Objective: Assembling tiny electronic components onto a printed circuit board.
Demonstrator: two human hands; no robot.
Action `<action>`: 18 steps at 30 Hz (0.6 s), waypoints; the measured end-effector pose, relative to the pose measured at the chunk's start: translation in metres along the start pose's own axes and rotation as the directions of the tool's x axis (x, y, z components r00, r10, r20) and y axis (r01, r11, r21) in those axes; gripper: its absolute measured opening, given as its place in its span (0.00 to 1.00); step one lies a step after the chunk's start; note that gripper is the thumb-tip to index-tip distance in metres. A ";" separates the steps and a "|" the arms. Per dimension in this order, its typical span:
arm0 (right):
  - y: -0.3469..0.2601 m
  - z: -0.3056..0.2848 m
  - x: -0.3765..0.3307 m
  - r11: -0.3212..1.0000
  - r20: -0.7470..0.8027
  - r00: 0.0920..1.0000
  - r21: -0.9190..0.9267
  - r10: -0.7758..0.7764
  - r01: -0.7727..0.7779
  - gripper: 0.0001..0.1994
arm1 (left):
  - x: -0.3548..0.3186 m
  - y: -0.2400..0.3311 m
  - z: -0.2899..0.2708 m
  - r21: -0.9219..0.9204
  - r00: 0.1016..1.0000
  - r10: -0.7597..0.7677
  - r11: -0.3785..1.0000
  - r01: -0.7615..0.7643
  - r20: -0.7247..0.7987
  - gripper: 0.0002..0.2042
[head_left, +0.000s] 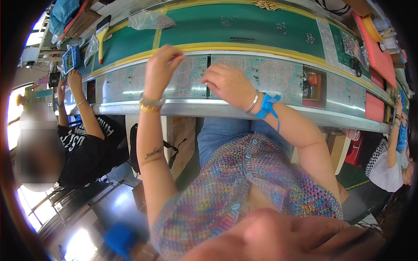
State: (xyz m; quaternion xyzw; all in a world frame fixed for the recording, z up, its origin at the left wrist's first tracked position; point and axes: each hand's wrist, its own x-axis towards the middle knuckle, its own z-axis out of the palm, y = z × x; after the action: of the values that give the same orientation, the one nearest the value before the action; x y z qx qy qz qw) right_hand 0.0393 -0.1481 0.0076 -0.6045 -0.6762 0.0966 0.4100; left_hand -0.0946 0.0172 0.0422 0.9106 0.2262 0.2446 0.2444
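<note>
A row of pale green circuit boards lies along the metal rail in front of me. My left hand (164,67) is raised over the left-hand circuit board (188,85), its fingers bent and drawn together; anything between the tips is too small to make out. Lower, over the border between two boards, my right hand (230,85) has its fingers curled down and pinched near the edge of the right-hand circuit board (274,80). What those fingertips hold, if anything, is hidden. A blue strap (268,106) circles my right wrist.
Small loose components (281,27) and a dark strip of parts (242,39) lie on the green mat (200,32) behind the boards. A plastic bag (150,20), a yellow-handled brush (102,37) and a blue bin (70,59) stand farther left. Co-workers sit at both sides.
</note>
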 end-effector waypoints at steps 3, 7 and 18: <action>-0.012 -0.007 -0.007 0.999 0.049 0.998 0.020 -0.029 0.028 0.04 | 0.051 0.008 0.044 -0.064 0.989 0.106 0.993 -0.100 0.100 0.04; -0.005 -0.035 -0.025 1.000 0.029 1.000 0.029 -0.006 0.005 0.05 | 0.104 0.004 0.080 0.104 0.954 0.234 0.961 -0.256 0.189 0.05; 0.146 -0.127 0.038 0.834 -0.169 0.975 -0.509 0.146 -0.213 0.09 | 0.132 0.014 0.087 0.342 0.886 0.276 0.846 -0.408 0.373 0.02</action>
State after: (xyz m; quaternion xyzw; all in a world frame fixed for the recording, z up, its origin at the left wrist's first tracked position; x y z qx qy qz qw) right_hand 0.2347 -0.1235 0.0144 -0.7590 -0.5903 -0.0906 0.2595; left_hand 0.0607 0.0471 0.0276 0.9938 0.0633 0.0859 0.0314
